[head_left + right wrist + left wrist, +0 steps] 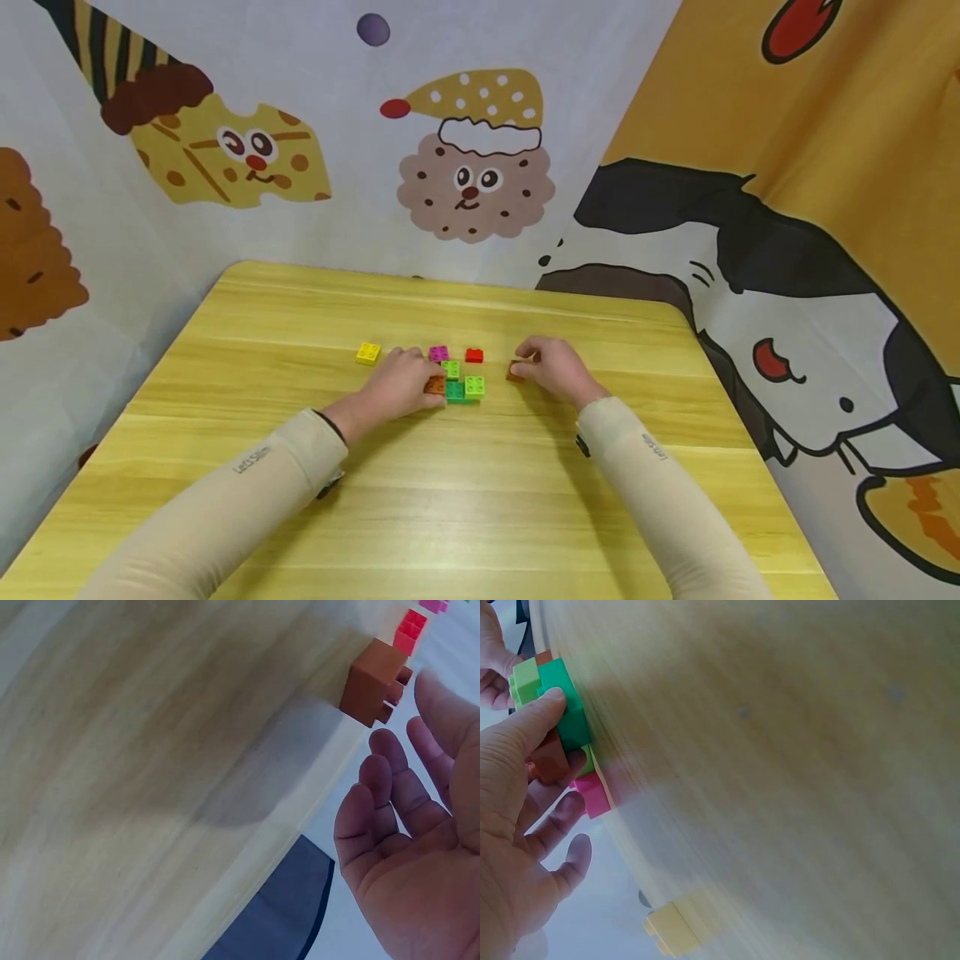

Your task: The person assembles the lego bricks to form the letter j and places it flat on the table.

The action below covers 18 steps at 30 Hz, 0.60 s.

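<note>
My left hand (405, 382) grips the left end of a small cluster of toy building bricks. In the left wrist view its thumb presses on the dark green brick (564, 712), with fingers behind the brown brick (551, 757). Two lime bricks (474, 385) sit with the green one, and a magenta brick (438, 353) is just behind the cluster. To the right, another brown brick (369, 682) stands on the table, studs toward my right hand (420, 795). That hand's fingers are loosely bent, its thumb close to the studs.
A red brick (474, 356) lies behind the cluster, toward the right. Off to the left is a yellow brick (367, 353). The wooden table (480, 500) ends at a cartoon-printed cloth (337, 242) behind it.
</note>
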Available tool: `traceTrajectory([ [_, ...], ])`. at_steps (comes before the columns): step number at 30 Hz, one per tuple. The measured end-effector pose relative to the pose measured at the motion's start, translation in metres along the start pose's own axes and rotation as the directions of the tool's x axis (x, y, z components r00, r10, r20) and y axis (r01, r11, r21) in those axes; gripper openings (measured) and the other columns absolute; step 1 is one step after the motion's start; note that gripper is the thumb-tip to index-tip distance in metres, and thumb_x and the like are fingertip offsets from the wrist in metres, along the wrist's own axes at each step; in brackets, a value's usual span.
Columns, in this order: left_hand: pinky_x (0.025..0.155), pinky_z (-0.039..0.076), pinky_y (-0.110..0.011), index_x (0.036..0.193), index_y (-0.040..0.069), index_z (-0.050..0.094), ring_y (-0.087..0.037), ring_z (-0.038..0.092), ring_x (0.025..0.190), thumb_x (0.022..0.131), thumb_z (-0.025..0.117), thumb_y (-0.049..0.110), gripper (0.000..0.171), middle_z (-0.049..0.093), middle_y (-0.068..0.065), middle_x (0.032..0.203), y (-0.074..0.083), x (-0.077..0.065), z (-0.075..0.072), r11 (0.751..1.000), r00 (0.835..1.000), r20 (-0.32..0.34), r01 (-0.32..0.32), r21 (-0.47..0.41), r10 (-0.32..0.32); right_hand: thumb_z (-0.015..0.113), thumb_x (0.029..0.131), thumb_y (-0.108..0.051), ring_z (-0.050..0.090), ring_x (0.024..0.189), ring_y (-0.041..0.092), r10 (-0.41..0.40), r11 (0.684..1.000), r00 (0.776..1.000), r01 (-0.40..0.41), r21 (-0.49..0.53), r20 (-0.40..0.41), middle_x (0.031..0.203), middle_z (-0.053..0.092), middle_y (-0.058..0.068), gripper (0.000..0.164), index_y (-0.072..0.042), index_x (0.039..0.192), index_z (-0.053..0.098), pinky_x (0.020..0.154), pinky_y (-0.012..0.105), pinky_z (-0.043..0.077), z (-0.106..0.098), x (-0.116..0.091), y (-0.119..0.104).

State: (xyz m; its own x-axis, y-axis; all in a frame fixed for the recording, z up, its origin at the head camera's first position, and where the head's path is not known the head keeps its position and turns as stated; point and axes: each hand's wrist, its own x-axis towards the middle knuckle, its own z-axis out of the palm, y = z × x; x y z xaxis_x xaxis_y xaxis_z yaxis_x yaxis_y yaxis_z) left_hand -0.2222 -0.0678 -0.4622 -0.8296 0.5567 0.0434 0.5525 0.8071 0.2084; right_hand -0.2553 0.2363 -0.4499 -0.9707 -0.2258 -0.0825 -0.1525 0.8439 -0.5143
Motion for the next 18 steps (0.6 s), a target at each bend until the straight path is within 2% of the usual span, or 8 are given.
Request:
traceTrajectory([
  [5,0.096,0.052,-0.049,0.127,0.015,0.079,-0.024,0.065,0.1,0.09,0.084,0.05,0.051,0.082,-0.003,0.113,-0.001,0.0,0.001,1.0,1.0,-0.01,-0.012,0.007,0.012,0.087,0.091,-0.029,0.067,0.102,0.022,-0.033,0.996,0.999,0.035,-0.084,0.029,0.112,0.078,0.001,0.031,-0.015,0.117,0.077,0.097,0.044,0.056,0.004,0.0,0.0],
  [8,0.094,0.052,-0.048,0.127,0.015,0.079,-0.023,0.064,0.099,0.09,0.084,0.05,0.051,0.082,-0.003,0.112,-0.001,0.0,0.001,1.0,1.0,-0.016,-0.017,0.014,0.018,0.087,0.092,-0.029,0.068,0.1,0.021,-0.049,0.992,0.999,0.051,-0.119,0.022,0.109,0.077,0.0,0.031,-0.015,0.117,0.076,0.097,0.044,0.056,0.006,-0.001,-0.002],
  [12,0.096,0.051,-0.049,0.128,0.015,0.079,-0.023,0.064,0.1,0.09,0.084,0.051,0.052,0.082,-0.003,0.113,-0.001,0.0,0.001,1.0,1.0,-0.009,-0.012,0.014,0.012,0.084,0.094,-0.029,0.069,0.107,0.023,-0.071,0.995,0.997,0.072,-0.07,0.013,0.114,0.077,0.001,0.03,-0.015,0.12,0.076,0.098,0.046,0.057,0.005,-0.006,-0.014],
  [15,0.098,0.051,-0.05,0.128,0.015,0.078,-0.023,0.064,0.101,0.09,0.084,0.051,0.052,0.081,-0.003,0.112,0.0,0.001,0.001,1.0,1.0,-0.003,-0.004,0.008,0.004,0.084,0.095,-0.031,0.07,0.114,0.028,-0.112,0.994,0.994,0.112,-0.003,0.021,0.119,0.077,0.003,0.032,-0.015,0.122,0.076,0.099,0.047,0.058,0.003,-0.01,-0.029],
  [18,0.099,0.051,-0.05,0.128,0.015,0.078,-0.023,0.063,0.1,0.09,0.084,0.05,0.052,0.081,-0.003,0.111,0.0,0.001,0.0,1.0,1.0,-0.001,0.002,-0.003,-0.002,0.083,0.095,-0.032,0.069,0.115,0.028,-0.168,0.986,0.985,0.167,0.018,0.037,0.12,0.077,0.002,0.034,-0.015,0.124,0.075,0.099,0.046,0.058,0.003,-0.012,-0.045],
])
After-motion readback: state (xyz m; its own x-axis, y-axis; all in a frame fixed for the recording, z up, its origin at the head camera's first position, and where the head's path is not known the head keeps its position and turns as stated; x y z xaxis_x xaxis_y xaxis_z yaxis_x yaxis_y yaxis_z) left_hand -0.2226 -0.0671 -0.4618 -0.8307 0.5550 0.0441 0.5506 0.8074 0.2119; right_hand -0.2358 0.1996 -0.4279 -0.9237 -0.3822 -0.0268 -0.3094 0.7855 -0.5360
